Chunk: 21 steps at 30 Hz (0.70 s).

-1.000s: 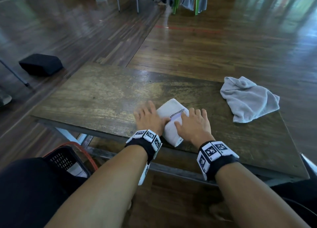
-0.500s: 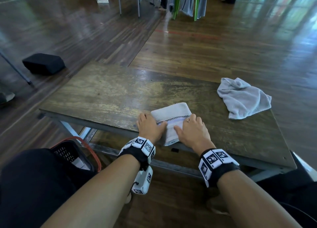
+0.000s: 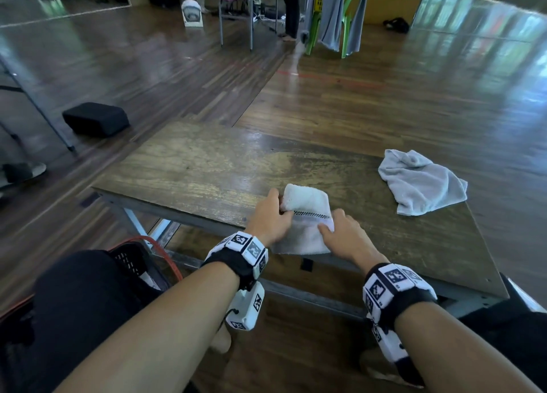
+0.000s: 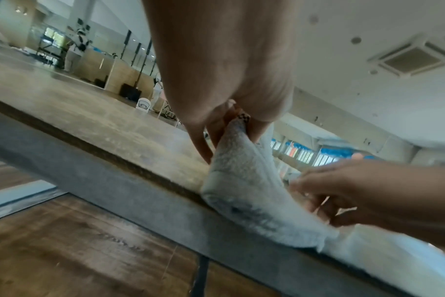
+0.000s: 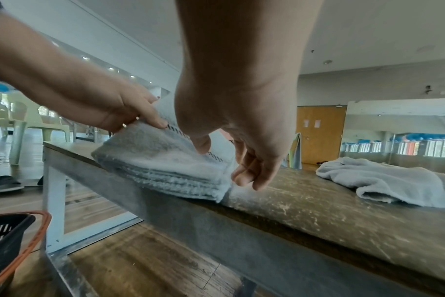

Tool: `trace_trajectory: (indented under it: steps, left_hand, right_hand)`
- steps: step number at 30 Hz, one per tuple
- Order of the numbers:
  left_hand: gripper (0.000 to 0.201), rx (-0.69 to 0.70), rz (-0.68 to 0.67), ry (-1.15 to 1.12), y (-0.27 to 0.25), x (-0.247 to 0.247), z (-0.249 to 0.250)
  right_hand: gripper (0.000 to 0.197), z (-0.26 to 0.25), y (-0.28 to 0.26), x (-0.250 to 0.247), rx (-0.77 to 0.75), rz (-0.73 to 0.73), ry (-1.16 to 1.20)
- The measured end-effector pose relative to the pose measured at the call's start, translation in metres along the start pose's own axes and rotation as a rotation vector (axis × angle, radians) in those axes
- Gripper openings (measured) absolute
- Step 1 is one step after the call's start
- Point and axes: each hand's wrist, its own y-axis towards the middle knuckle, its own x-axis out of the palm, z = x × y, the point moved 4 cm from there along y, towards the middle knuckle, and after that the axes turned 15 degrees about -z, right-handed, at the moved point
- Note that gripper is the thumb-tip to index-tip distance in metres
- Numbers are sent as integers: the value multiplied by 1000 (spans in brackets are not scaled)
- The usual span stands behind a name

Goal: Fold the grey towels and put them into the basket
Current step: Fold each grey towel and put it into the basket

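Observation:
A folded grey towel [image 3: 306, 198] with a checkered stripe lies at the table's near edge, its front part hanging over the edge and its far part raised. My left hand [image 3: 279, 212] grips its left side, thumb on top and fingers underneath [image 4: 231, 128]. My right hand [image 3: 328, 230] holds the towel's right side, thumb on top and curled fingers at the edge [image 5: 224, 160]. A second grey towel [image 3: 420, 182] lies crumpled at the table's right. The black basket with an orange rim [image 3: 165, 253] stands on the floor at lower left, partly hidden by my knee.
The wooden table [image 3: 192, 167] has a metal frame and bare top left of the hands. On the floor behind are a black case [image 3: 94, 119], a small fan [image 3: 191, 14] and a green rack with hanging cloths [image 3: 334, 14]. A tripod leg [image 3: 38, 105] stands at left.
Both hands went from pressing flat on the folded towel to gripping its sides. The towel has slid toward the near table edge and now overhangs it.

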Motion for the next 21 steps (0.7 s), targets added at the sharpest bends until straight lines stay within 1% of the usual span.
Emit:
trace_trajectory:
  steps: [3,5,7,9,11,13,18,19,21]
  left_hand:
    - [23,67,-2,-32,-8,-11,10]
    - [22,115,5,-38,-12,-17,15]
    - [23,141,9,-47,-17,-22,18]
    - [23,145,24,-72,-22,-28,18]
    - [22,138,55,-107,-26,-37,15]
    - [21,109,80,-143,-29,-47,10]
    - [21,52,144,-203,-40,-67,1]
    - [20,39,169,-210,-43,-72,-1]
    - [17,-2,258,-250,-50,-80,-8]
  right_hand:
    - [45,1,-2,-1,55,-3,37]
    - [47,-2,-3,1,88,-32,34]
    - [45,-6,-3,1,88,-60,78]
    - [43,-12,-4,-2,53,-63,191]
    - [40,-19,-4,-7,11,-50,334]
    - [33,-31,-3,-11,-26,-90,419]
    - [45,-65,9,-6,-90,-171,535]
    - [44,-71,10,-2,-102,-176,578]
    - [35,-87,8,6,-120,-162,723]
